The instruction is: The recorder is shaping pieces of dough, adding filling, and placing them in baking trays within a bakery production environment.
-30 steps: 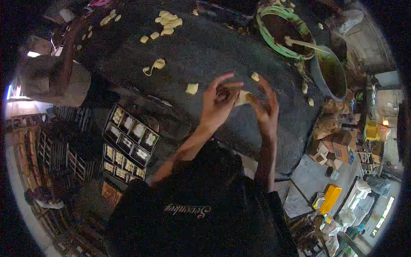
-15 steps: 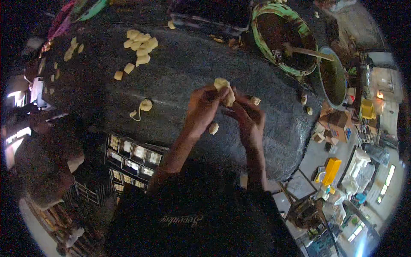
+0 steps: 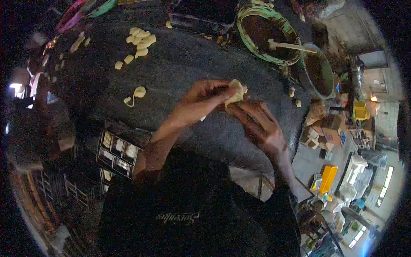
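As before, both hands (image 3: pixel 239 109) pinch dough piece (image 3: pixel 235 92) — raised.

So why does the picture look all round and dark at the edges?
Head view: a fisheye lens bends straight lines and leaves black corners. The dark table is dim, the left rim smeared with blur; bright glare comes from a window at lower right. The pale dough piece, between left hand and right hand, shows fairly sharp.

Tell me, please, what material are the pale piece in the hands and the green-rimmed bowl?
The pale piece, pinched by the left hand and right hand, looks like soft dough: matte, creamy, folded. The green-rimmed bowl seems plastic or enamelled metal; its rim is smooth and worn.
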Motion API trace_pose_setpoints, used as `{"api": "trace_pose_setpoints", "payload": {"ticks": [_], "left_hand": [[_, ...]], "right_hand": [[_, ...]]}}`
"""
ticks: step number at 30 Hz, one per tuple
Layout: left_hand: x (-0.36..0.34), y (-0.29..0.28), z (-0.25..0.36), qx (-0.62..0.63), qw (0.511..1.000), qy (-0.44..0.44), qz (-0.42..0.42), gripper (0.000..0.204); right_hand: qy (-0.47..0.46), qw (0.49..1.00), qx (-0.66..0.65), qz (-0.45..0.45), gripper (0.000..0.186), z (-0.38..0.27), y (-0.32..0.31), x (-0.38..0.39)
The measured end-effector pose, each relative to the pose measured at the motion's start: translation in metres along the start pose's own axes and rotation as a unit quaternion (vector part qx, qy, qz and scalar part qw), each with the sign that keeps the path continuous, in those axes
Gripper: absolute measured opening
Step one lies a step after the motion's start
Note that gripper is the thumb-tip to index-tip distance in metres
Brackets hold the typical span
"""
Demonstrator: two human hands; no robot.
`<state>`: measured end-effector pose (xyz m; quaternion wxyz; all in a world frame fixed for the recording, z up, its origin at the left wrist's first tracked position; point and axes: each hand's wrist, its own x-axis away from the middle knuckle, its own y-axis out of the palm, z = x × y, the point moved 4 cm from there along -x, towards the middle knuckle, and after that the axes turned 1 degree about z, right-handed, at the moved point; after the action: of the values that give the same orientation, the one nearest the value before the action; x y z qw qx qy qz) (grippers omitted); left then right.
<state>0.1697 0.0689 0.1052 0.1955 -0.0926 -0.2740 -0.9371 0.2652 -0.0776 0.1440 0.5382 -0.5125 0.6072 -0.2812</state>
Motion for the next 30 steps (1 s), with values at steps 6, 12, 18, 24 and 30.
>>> {"api": "trace_pose_setpoints", "payload": {"ticks": [6,12,18,24,30], "left_hand": [[0.058,0.071,-0.024,-0.079,0.977,0.177,-0.089,0.029],[0.092,0.125,-0.041,0.08,0.98,0.098,-0.154,0.036],[0.119,0.155,-0.044,-0.225,0.925,0.274,-0.138,0.04],[0.132,0.16,-0.044,-0.332,0.928,0.167,0.021,0.034],[0.113,0.121,-0.047,-0.087,0.91,0.37,0.166,0.027]], "right_hand": [[-0.014,0.988,-0.047,0.147,0.047,-0.057,-0.062,0.042],[-0.029,0.981,-0.019,0.193,0.04,-0.096,-0.089,0.101],[0.234,0.936,-0.046,0.259,0.021,-0.109,-0.111,0.122],[0.14,0.925,-0.131,0.329,0.015,-0.078,-0.088,0.119],[0.166,0.927,-0.175,0.289,0.016,-0.068,-0.065,0.076]]}}
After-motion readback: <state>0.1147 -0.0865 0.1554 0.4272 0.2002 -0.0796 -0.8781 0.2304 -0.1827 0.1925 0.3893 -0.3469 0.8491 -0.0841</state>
